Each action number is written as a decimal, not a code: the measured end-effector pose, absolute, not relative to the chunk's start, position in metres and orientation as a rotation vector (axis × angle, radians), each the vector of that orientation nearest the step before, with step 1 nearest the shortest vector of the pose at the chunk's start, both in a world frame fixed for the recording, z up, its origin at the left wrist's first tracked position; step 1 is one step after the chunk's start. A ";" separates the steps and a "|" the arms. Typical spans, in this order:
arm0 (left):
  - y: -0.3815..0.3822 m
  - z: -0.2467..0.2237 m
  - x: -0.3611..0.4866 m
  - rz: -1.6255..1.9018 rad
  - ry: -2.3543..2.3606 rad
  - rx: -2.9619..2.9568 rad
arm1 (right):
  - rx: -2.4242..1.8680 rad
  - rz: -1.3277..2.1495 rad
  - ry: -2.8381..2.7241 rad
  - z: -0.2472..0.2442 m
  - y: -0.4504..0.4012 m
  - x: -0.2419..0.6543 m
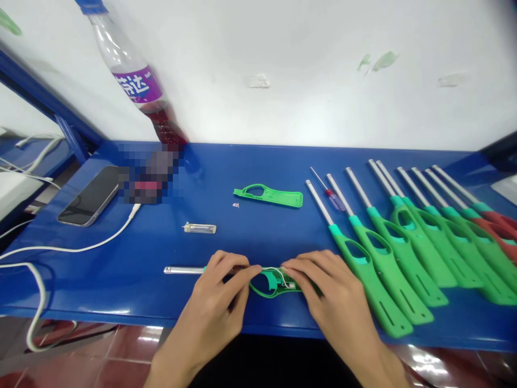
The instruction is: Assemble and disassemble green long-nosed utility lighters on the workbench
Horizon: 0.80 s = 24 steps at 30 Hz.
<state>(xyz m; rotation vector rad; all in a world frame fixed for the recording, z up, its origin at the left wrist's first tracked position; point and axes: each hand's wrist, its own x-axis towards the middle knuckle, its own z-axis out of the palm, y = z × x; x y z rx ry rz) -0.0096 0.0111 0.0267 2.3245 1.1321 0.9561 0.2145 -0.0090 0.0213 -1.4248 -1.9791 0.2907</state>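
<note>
Blue and glossy, the table (133,291) meets a white wall (307,48) behind it. Near its front edge, in the head view, lies an opened lighter (270,295), its green handle split to show the inside: a teal trigger (273,280) beside the finger loop, a thin white wire (284,277) curving along the cavity, and a silver tube (183,270) pointing left. The left hand (214,302) has its fingers curled closed on the neck and loop end; the right hand (339,291) has its fingers bent closed over the other end of the handle, hiding that part. Beyond them lie the loose green half shell (283,198), hollow side showing, a tiny pale piece (236,205) and a clear capsule (200,228). On the right are a screwdriver (334,199) and a row of green lighters (377,291), with red ones (495,226) at its far end; on the left, a phone (91,196), a white cable (81,250) and a purple-labelled bottle (141,83).
</note>
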 end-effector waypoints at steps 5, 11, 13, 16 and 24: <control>0.010 0.029 -0.007 0.940 1.152 2.326 | -1.376 0.263 -1.982 0.022 -0.010 0.210; 0.010 0.027 -0.007 0.970 1.157 2.351 | -1.387 0.232 -1.942 0.024 -0.008 0.202; 0.010 0.026 -0.007 0.977 1.153 2.351 | -1.390 0.226 -1.924 0.023 -0.007 0.199; 0.010 0.025 -0.008 0.959 1.138 2.360 | -1.397 0.231 -1.903 0.021 -0.004 0.197; 0.011 0.025 -0.009 0.948 1.131 2.356 | -1.346 0.276 -1.896 0.024 -0.002 0.197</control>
